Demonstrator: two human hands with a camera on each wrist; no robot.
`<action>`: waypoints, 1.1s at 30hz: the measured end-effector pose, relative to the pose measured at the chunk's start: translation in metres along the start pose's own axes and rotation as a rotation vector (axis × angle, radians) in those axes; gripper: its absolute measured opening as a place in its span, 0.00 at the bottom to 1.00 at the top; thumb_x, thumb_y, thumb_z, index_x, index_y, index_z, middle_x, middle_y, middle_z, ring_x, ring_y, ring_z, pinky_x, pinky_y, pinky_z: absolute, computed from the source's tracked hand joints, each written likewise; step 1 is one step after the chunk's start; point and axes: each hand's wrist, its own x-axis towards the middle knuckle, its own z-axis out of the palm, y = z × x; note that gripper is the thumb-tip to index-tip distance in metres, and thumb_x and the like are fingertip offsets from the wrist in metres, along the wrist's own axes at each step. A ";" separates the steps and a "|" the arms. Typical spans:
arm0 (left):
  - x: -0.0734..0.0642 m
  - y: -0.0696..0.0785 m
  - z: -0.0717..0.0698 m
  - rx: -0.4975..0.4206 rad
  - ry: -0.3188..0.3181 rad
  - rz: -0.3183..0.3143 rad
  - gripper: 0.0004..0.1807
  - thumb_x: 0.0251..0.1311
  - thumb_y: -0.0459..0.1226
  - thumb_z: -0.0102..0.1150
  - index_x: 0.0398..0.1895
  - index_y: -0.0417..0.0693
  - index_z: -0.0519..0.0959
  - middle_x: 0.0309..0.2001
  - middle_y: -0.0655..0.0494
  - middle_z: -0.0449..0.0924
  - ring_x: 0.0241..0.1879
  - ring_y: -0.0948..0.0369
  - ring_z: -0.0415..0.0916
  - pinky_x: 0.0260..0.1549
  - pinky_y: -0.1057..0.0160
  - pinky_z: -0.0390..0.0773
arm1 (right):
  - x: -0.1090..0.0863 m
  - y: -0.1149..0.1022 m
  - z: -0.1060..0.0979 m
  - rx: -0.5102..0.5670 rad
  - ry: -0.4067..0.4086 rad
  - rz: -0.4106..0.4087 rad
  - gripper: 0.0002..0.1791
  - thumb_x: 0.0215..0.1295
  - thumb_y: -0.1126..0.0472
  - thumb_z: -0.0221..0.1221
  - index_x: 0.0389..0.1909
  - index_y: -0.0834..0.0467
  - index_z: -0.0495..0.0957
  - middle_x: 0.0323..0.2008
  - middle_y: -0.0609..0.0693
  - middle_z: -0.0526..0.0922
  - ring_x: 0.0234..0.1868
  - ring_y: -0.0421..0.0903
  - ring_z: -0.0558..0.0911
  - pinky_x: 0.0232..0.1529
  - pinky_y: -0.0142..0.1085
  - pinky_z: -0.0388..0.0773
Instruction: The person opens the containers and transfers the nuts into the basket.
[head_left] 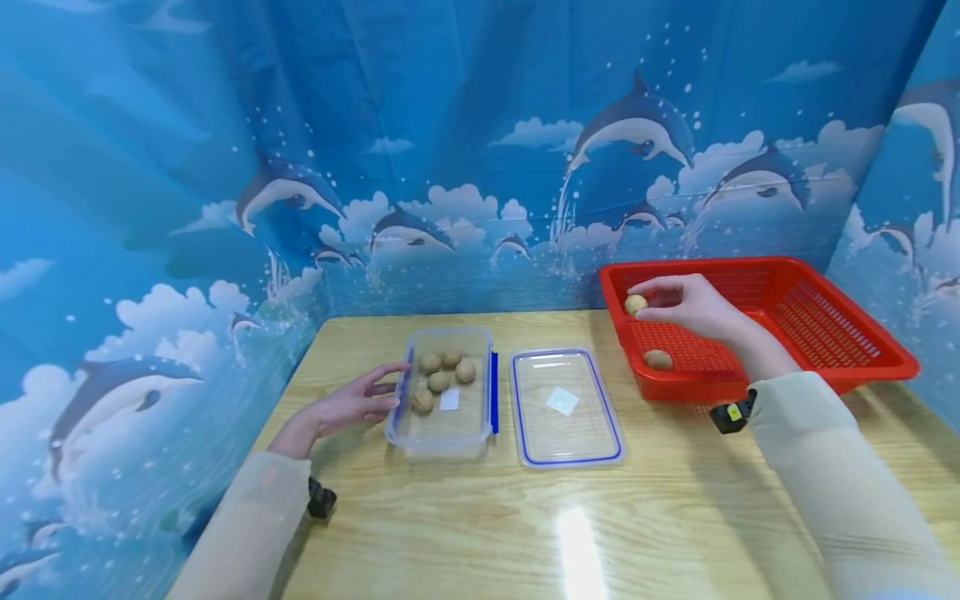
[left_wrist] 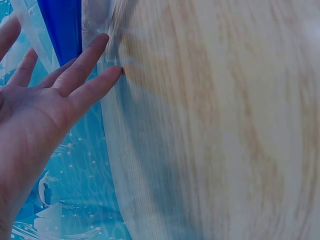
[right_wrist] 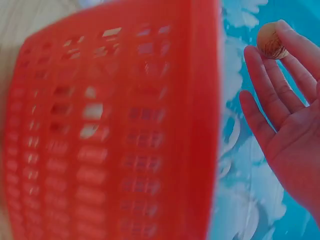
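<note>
My right hand (head_left: 693,307) pinches a walnut (head_left: 636,305) between thumb and fingertips, above the near-left part of the red basket (head_left: 847,379). In the right wrist view the same walnut (right_wrist: 271,41) shows dark lines on its shell, and the other fingers spread loosely. Another walnut (head_left: 657,359) lies in the basket at its near-left corner. My left hand (head_left: 352,406) has its fingers extended at the left wall of a clear plastic container (head_left: 467,425). Several walnuts (head_left: 438,382) sit in that container beside a small white square. The left wrist view shows the left hand (left_wrist: 45,110) holding nothing.
Between container and basket, a clear lid (head_left: 566,437) with a blue seal lies on the wooden table (head_left: 465,525), with a white square on it. A blue clip flap (head_left: 495,392) sticks out on the container's right side. A dolphin-print curtain (head_left: 450,125) hangs behind.
</note>
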 end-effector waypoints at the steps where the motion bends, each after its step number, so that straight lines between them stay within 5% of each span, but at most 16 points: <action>1: 0.000 0.000 0.000 0.000 0.000 0.000 0.35 0.73 0.36 0.48 0.78 0.53 0.46 0.75 0.36 0.39 0.73 0.41 0.42 0.64 0.42 0.60 | -0.002 0.004 -0.002 0.000 0.006 0.006 0.29 0.62 0.51 0.66 0.61 0.60 0.75 0.50 0.58 0.80 0.45 0.52 0.80 0.41 0.36 0.80; 9: 0.000 -0.001 -0.001 0.010 0.002 0.001 0.35 0.73 0.36 0.49 0.78 0.53 0.46 0.75 0.36 0.38 0.73 0.42 0.40 0.65 0.40 0.57 | -0.011 0.037 -0.018 -0.028 0.027 0.095 0.35 0.63 0.45 0.64 0.64 0.62 0.71 0.56 0.63 0.76 0.50 0.57 0.77 0.42 0.36 0.78; 15: 0.000 -0.001 -0.001 0.008 0.000 0.002 0.36 0.73 0.36 0.49 0.78 0.53 0.46 0.75 0.36 0.38 0.73 0.42 0.39 0.65 0.40 0.56 | -0.015 0.057 -0.024 -0.048 0.016 0.132 0.36 0.64 0.44 0.62 0.65 0.63 0.69 0.59 0.66 0.73 0.52 0.59 0.73 0.49 0.48 0.76; 20: 0.000 -0.001 0.000 0.010 0.000 -0.002 0.35 0.73 0.35 0.48 0.78 0.53 0.46 0.75 0.36 0.39 0.73 0.42 0.41 0.65 0.41 0.56 | -0.015 0.069 -0.027 -0.061 -0.015 0.148 0.34 0.65 0.48 0.63 0.64 0.65 0.69 0.59 0.68 0.72 0.54 0.60 0.71 0.53 0.56 0.72; 33: -0.001 -0.001 -0.001 -0.010 -0.001 -0.002 0.36 0.72 0.37 0.50 0.78 0.54 0.46 0.75 0.36 0.38 0.73 0.42 0.41 0.65 0.42 0.57 | 0.004 0.097 -0.021 -0.167 -0.151 0.134 0.27 0.63 0.58 0.65 0.58 0.69 0.74 0.57 0.71 0.72 0.57 0.68 0.66 0.52 0.59 0.72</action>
